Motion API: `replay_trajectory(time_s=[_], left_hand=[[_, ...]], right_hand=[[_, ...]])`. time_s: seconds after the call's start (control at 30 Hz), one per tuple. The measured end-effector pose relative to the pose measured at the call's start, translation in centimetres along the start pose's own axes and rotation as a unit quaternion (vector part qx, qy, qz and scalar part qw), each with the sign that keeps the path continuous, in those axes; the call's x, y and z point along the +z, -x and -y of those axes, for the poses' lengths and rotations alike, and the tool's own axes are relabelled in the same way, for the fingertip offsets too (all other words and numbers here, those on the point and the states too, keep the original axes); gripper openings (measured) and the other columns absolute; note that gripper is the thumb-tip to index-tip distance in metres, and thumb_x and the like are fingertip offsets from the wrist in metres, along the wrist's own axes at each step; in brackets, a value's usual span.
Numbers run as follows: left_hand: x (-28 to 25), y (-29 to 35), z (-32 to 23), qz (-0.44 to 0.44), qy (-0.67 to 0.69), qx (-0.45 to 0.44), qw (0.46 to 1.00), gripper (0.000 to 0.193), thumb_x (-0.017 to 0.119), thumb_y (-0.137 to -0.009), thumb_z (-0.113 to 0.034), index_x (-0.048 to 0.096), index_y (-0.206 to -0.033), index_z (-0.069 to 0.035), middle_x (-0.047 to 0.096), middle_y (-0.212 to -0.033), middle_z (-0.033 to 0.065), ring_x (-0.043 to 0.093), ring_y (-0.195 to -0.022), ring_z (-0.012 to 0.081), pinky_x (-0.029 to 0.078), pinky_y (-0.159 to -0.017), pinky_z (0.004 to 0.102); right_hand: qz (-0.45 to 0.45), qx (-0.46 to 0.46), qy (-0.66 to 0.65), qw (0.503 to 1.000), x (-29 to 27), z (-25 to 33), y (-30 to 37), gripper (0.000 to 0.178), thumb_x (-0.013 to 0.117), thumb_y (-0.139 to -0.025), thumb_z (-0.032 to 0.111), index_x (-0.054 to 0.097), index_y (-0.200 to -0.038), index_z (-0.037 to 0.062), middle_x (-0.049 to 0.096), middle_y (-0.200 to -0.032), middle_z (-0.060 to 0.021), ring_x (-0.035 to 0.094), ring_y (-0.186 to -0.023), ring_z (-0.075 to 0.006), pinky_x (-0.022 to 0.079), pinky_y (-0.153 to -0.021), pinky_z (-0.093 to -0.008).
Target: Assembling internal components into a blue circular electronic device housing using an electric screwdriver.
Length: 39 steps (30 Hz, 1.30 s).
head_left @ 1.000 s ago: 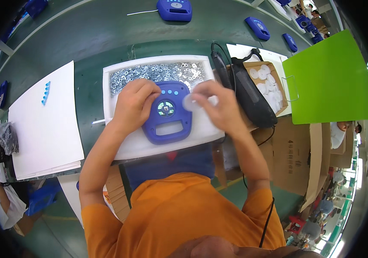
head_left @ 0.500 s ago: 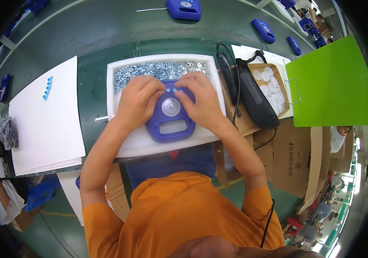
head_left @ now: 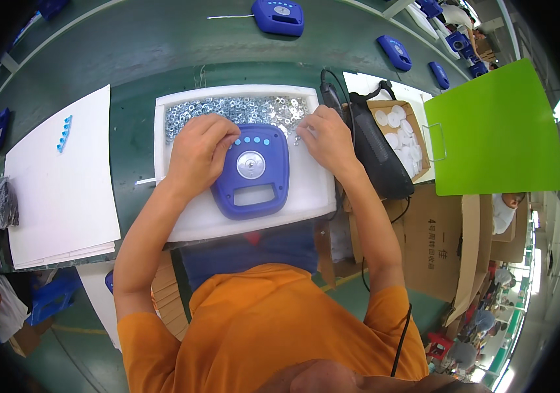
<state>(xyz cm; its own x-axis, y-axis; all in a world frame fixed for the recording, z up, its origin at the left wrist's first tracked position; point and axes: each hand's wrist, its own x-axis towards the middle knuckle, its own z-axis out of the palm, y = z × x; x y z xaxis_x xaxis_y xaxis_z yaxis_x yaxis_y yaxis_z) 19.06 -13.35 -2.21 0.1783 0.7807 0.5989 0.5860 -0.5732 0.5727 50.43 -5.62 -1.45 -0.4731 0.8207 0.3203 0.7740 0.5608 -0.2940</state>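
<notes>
A blue plastic casing (head_left: 253, 202) lies on the white foam tray (head_left: 316, 196) in front of me. It has a handle cut-out, a round silvery disc (head_left: 250, 165) in the middle and a row of several light-blue round buttons (head_left: 256, 140) near its top. My left hand (head_left: 200, 152) is closed at the casing's upper left corner, fingertips pinched beside the leftmost button; what they hold, if anything, is hidden. My right hand (head_left: 329, 141) is off the casing, its fingers pinched at the right end of the metal washers (head_left: 240, 107); I cannot make out anything between them.
A black strapped pouch (head_left: 382, 154) and an open carton of white plastic discs (head_left: 405, 134) stand on the right, beside a bright green board (head_left: 496, 131). White sheets (head_left: 64, 190) with a light-blue strip of small parts (head_left: 64, 133) lie left. More blue casings (head_left: 278, 16) sit farther back.
My right hand has left the casing's buttons and moved right, to the tray's right side. More of the button row now shows. My left hand stays at the casing's upper left.
</notes>
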Motion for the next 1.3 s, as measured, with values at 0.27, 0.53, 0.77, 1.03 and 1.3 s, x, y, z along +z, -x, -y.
replay_trajectory(time_s=[0.27, 0.53, 0.77, 1.03, 1.3], left_hand=[[0.1, 0.1, 0.0, 0.0, 0.014, 0.007, 1.0, 0.013, 0.08, -0.095, 0.004, 0.077, -0.105, -0.004, 0.079, -0.104, 0.0123, 0.075, -0.101, 0.037, 0.058, -0.091, 0.0467], [0.4, 0.2, -0.2, 0.011, 0.024, 0.035, 0.999, 0.014, 0.083, -0.094, 0.0, 0.077, -0.105, -0.005, 0.078, -0.104, 0.0124, 0.074, -0.103, 0.0378, 0.058, -0.092, 0.0485], [0.6, 0.1, 0.2, 0.021, 0.005, 0.086, 0.996, 0.015, 0.083, -0.089, -0.004, 0.078, -0.103, -0.007, 0.075, -0.102, 0.0107, 0.073, -0.101, 0.0356, 0.056, -0.091, 0.0481], [0.4, 0.1, -0.3, 0.062, 0.013, 0.136, 0.989, 0.015, 0.084, -0.089, -0.005, 0.078, -0.102, -0.008, 0.076, -0.104, 0.0076, 0.075, -0.104, 0.0314, 0.058, -0.112, 0.0519], [-0.3, -0.4, -1.0, 0.106, -0.034, 0.192, 0.975, 0.019, 0.085, -0.083, -0.007, 0.079, -0.1, -0.009, 0.077, -0.103, 0.0044, 0.076, -0.108, 0.0266, 0.056, -0.121, 0.0553]], right_hand=[[0.074, 0.049, 0.087, 0.992, -0.1, 0.5, -1.7, 0.012, 0.085, -0.098, 0.019, 0.084, -0.097, 0.0068, 0.074, -0.097, -0.0117, 0.075, -0.098, -0.0345, 0.059, -0.087, -0.0478], [-0.055, -0.07, -0.177, 0.98, -0.3, 7.3, 0.5, 0.01, 0.09, -0.09, 0.004, 0.082, -0.095, 0.0062, 0.071, -0.092, -0.0095, 0.07, -0.083, -0.0321, 0.057, -0.072, -0.0434], [-0.064, -0.228, -0.077, 0.969, 0.5, 9.8, 1.7, 0.018, 0.091, -0.082, 0.005, 0.078, -0.092, 0.0089, 0.067, -0.091, -0.005, 0.067, -0.08, -0.0268, 0.056, -0.067, -0.0411], [-0.103, -0.226, -0.089, 0.964, -0.3, 9.1, 2.0, 0.019, 0.094, -0.083, 0.011, 0.079, -0.095, 0.0086, 0.067, -0.092, -0.0038, 0.067, -0.08, -0.0241, 0.056, -0.066, -0.037], [-0.12, -0.163, -0.098, 0.974, -1.1, 8.0, 4.3, 0.02, 0.097, -0.082, 0.006, 0.084, -0.097, 0.0089, 0.071, -0.089, -0.0044, 0.07, -0.078, -0.0249, 0.055, -0.063, -0.0374]])
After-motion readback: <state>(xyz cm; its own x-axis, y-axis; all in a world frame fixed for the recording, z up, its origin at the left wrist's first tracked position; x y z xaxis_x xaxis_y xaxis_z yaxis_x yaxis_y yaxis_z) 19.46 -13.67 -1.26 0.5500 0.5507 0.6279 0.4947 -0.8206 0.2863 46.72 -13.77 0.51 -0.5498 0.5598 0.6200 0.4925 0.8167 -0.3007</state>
